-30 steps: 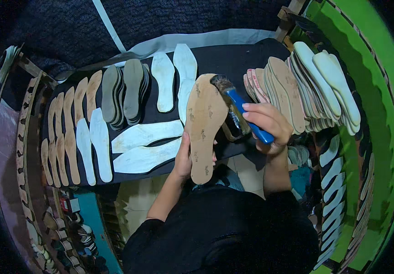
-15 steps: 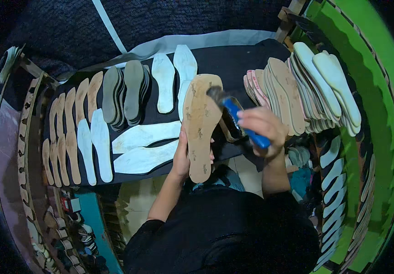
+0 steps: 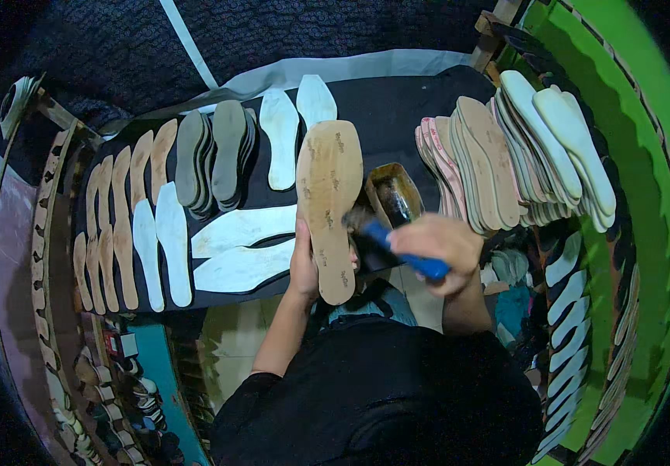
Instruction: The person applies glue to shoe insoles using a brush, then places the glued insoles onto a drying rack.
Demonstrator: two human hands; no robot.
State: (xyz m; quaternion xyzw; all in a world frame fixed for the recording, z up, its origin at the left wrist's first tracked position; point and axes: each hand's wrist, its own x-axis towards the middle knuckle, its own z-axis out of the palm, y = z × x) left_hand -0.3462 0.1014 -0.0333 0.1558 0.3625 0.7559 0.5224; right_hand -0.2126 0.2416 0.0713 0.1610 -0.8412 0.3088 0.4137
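Note:
My left hand point(image 3: 302, 260) is closed around the narrow part of a tan insole point(image 3: 328, 186) with small printed marks, held up over the table's near edge. In my right hand point(image 3: 440, 245) is a blue-handled brush point(image 3: 408, 252). Its dark bristles meet the insole's right edge around the middle, close to my left fingers. Part of the insole's upper face looks darker, as if wet. Just beyond the brush stands an open rectangular container point(image 3: 391, 189), brown-stained inside with something dark and glossy in it.
White insoles point(image 3: 245, 231), grey insole stacks point(image 3: 228, 151) and rows of tan insoles point(image 3: 121, 217) cover the table's left side. Tall insole stacks point(image 3: 498, 159) stand at the right. A rack of white insoles point(image 3: 564, 334) runs along the green wall point(image 3: 645, 233).
The brush has moved from the insole's wide end down to its right edge near the middle. The insole has shifted slightly left and turned more upright, uncovering the container.

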